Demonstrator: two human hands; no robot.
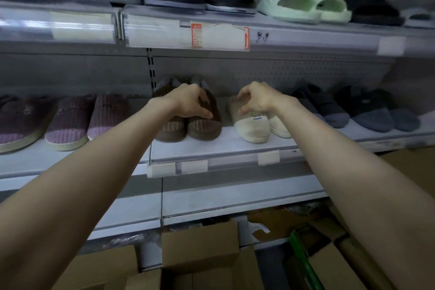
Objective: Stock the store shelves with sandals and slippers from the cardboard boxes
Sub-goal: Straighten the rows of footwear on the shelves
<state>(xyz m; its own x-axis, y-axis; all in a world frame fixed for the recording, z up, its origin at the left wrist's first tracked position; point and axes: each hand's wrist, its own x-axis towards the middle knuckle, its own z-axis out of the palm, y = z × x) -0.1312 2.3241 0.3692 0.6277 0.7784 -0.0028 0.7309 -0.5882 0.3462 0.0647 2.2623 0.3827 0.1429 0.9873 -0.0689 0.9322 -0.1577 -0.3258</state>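
- Clear label strip (150, 30) runs across the upper view; glossy, glare at its left end.
- Pale paper inserts (82, 26) sit behind it; print not legible.
- Red-and-white price tag (220, 36) in the same strip; red band at its left end, red edge at the right, small text blurred.
- Handwritten "9.9" (263, 36) in dark ink, just right of the tag.
- Blank white label (390, 46) farther right.
- Grey perforated back panel (270, 73), regular rows of small holes.
- Slotted upright (150, 66), vertical, dark slots.
- Lower label strip (230, 162) carries two white tags (194, 166).
- Green bar (303, 256), slanted, bottom right.
- Crumpled clear plastic (124, 240), low left.
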